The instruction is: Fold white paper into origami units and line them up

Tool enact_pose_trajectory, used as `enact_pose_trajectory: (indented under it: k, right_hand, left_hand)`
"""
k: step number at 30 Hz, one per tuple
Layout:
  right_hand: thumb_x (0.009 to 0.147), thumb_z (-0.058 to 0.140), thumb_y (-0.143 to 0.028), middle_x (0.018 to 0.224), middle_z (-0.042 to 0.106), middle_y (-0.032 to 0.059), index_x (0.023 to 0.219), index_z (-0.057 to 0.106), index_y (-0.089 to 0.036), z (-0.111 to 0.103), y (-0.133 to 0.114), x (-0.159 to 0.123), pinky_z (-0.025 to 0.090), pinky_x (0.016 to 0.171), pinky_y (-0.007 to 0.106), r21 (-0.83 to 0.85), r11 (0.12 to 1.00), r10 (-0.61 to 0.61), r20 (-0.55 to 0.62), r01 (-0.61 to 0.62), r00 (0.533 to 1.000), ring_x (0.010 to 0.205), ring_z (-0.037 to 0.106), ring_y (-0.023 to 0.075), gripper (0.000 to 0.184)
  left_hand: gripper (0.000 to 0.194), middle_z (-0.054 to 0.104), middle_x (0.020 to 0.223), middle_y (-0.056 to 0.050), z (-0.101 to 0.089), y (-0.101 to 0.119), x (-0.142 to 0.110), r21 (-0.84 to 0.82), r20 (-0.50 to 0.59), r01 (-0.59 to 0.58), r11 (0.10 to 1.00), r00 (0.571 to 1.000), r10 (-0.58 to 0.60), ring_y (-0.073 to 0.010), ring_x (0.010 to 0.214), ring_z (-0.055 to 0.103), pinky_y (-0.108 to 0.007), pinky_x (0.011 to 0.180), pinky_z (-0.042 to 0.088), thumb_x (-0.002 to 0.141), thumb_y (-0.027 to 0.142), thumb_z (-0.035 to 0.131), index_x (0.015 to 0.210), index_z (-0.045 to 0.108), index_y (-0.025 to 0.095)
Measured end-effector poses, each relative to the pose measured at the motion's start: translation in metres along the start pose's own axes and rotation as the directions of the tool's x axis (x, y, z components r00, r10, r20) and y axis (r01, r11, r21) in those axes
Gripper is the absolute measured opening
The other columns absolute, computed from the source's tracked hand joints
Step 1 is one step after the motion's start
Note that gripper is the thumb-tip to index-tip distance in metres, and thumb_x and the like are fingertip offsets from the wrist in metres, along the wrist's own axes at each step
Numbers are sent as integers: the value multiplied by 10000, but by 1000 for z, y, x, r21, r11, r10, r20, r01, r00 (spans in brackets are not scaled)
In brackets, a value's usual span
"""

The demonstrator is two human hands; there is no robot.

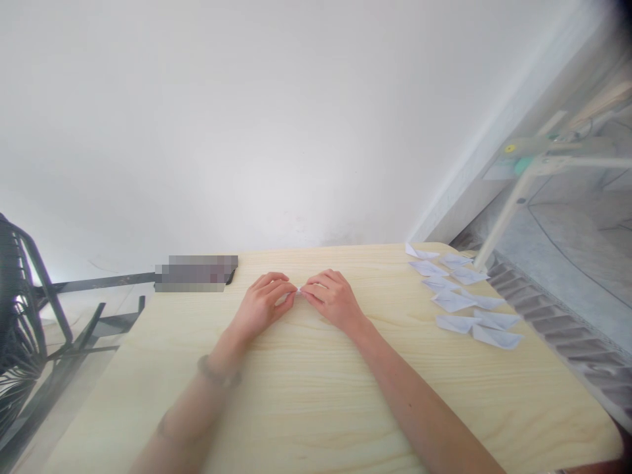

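Close together over the far middle of the table, my two hands pinch a small piece of white folded paper (299, 291). My left hand (266, 299) closes thumb and fingers on its left side. From the right, my right hand (332, 296) grips the other side with its fingertips. Only a sliver of the paper shows between the fingers, so its shape is hidden. Several folded white paper pieces (451, 301), shaped like little boats, lie in a group at the table's right side, apart from my hands.
The light wooden table (306, 395) stands against a white wall (296, 131). A dark, blurred-out flat object (197, 273) lies at its far left corner. To the left is a black chair (29, 296); a white metal frame (513, 197) rises beyond the right edge.
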State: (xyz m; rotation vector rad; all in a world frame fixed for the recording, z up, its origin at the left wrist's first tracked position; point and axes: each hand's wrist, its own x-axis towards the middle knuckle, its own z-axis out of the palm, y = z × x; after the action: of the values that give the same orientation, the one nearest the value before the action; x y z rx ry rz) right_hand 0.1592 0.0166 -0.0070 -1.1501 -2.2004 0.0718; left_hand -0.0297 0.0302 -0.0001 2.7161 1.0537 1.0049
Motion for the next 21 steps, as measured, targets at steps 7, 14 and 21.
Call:
enact_pose_trajectory:
  k: [7,14,21]
  right_hand:
    - [850,433,-266,910,620,26,877,632,-249,-1,-2,1,342,765,292,8,999,-34,8,33,999,857,476,150,202]
    - [863,404,-262,913,626,12,886,632,-254,-6,-2,2,334,777,308,11,1000,-23,-10,23,1000,851,460,158,229]
    - [866,398,-275,909,629,14,862,638,-249,-15,8,-3,334,792,319,18,1000,7,-24,-6,1000,854,468,160,241]
  left_hand:
    - [122,629,780,-39,0,4,1,16,-19,-20,1000,1000,20,-177,885,537,-325,772,434,783,192,488,836,597,200]
    - [98,628,737,-15,-4,2,0,74,-80,18,997,997,-12,-182,901,534,-338,811,397,757,175,515,799,596,211]
    - [107,617,834,-33,-8,-4,-3,71,-145,75,995,987,-64,-166,871,544,-326,800,414,749,181,526,805,613,206]
